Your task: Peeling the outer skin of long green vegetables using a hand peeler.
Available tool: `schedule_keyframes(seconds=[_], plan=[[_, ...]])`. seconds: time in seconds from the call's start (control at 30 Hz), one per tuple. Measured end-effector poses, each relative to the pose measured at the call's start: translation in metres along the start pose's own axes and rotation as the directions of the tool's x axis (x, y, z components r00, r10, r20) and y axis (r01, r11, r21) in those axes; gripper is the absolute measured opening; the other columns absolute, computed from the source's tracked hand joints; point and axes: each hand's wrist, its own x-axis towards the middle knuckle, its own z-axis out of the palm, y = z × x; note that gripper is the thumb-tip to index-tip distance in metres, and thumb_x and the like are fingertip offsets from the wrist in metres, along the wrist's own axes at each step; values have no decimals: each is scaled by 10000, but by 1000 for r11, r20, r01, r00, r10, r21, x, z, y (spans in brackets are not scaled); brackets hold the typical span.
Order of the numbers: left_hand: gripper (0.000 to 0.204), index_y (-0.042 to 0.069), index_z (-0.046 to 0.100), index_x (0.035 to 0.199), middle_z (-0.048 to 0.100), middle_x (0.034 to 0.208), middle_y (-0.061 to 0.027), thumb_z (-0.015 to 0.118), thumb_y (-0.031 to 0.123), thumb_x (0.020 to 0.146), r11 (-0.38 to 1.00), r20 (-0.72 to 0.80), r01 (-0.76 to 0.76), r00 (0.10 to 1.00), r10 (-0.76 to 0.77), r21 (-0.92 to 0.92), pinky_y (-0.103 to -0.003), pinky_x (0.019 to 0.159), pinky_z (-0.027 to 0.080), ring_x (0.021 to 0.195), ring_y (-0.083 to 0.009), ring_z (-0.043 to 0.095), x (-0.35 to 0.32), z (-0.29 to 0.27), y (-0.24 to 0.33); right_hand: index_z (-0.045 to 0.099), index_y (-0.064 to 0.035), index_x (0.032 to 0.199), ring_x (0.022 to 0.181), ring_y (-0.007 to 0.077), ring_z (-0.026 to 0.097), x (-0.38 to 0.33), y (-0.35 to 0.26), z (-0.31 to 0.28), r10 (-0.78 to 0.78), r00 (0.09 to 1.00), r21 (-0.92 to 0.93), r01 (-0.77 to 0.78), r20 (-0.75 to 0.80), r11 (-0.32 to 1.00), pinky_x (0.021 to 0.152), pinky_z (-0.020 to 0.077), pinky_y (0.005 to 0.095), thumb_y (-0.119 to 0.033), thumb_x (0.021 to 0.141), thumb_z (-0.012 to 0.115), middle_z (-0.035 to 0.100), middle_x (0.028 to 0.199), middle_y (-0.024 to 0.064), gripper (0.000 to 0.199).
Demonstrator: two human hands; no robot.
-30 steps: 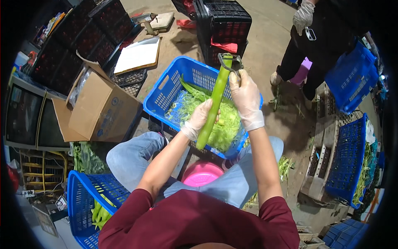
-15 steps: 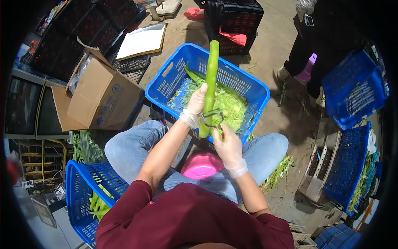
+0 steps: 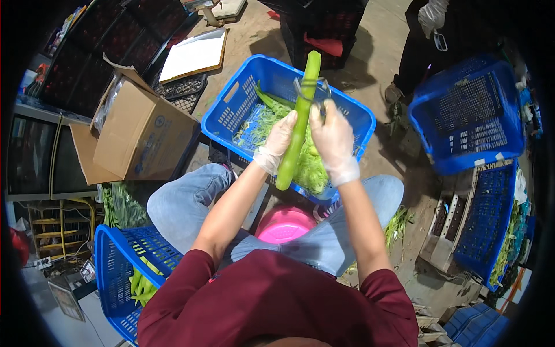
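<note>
The long green stalk (image 3: 298, 124) was held up at a slant over the blue crate (image 3: 231, 110) in front of the person's knees. It looked stiff and fairly light, probably damp and slick where the skin was off, so the lower half seemed the surest place to grip. The gloved left hand (image 3: 278, 141) had its fingers clamped around that lower half. The gloved right hand (image 3: 330, 136) had its fingers closed on a metal peeler (image 3: 311, 92) set against the upper stalk. Pale green peelings (image 3: 315, 165) lay heaped in the crate. A pink basin (image 3: 285, 224) sat between the legs. Beyond were a cardboard box (image 3: 136, 136), more blue crates (image 3: 468, 115) and a bare dirt floor (image 3: 387, 29); another person's gloved hand (image 3: 430, 14) was at the top right.
</note>
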Motion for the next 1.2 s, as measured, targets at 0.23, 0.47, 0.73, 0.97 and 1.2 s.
schedule_keyframes(seconds=[0.23, 0.47, 0.73, 0.97, 1.2], plan=[[505, 85, 620, 976, 618, 755, -22, 539, 582, 939, 997, -88, 64, 994, -68, -50, -260, 526, 456, 599, -116, 566, 11, -22, -3, 593, -29, 1074, 760, 416, 645, -129, 0, -7, 50, 967, 74, -70, 249, 995, 658, 507, 509, -348, 944, 553, 646, 848, 220, 347], [524, 49, 596, 994, 642, 757, -66, 466, 557, 984, 981, -21, 167, 985, -170, -103, -287, 547, 494, 584, -148, 592, 7, -16, 2, 602, -20, 1019, 762, 434, 642, -41, 22, -14, -43, 999, 119, 43, -5, 992, 657, 498, 510, -301, 938, 576, 649, 794, 231, 293], [508, 61, 579, 1097, 600, 815, -54, 524, 547, 961, 981, 176, 181, 970, -167, -71, -295, 611, 498, 642, -152, 572, -5, 2, -2, 632, -42, 1008, 889, 476, 624, 57, 20, -23, 46, 998, 50, -44, -44, 998, 787, 492, 529, -427, 941, 509, 664, 895, 276, 410], [488, 77, 597, 1137, 606, 846, -25, 559, 527, 952, 986, 43, 162, 986, -160, -42, -271, 656, 497, 708, -135, 583, -1, -6, -7, 617, -46, 1037, 863, 467, 639, 4, 17, -3, 59, 990, 88, -71, 127, 994, 754, 505, 533, -396, 941, 530, 664, 891, 278, 374], [514, 65, 603, 1151, 621, 888, -23, 545, 537, 956, 971, 0, 188, 982, -190, -150, -246, 683, 508, 774, -110, 596, 5, -23, 1, 618, -8, 1067, 676, 410, 645, -105, -1, 3, 78, 964, 152, -119, 253, 981, 584, 487, 458, -248, 919, 613, 621, 717, 243, 281]])
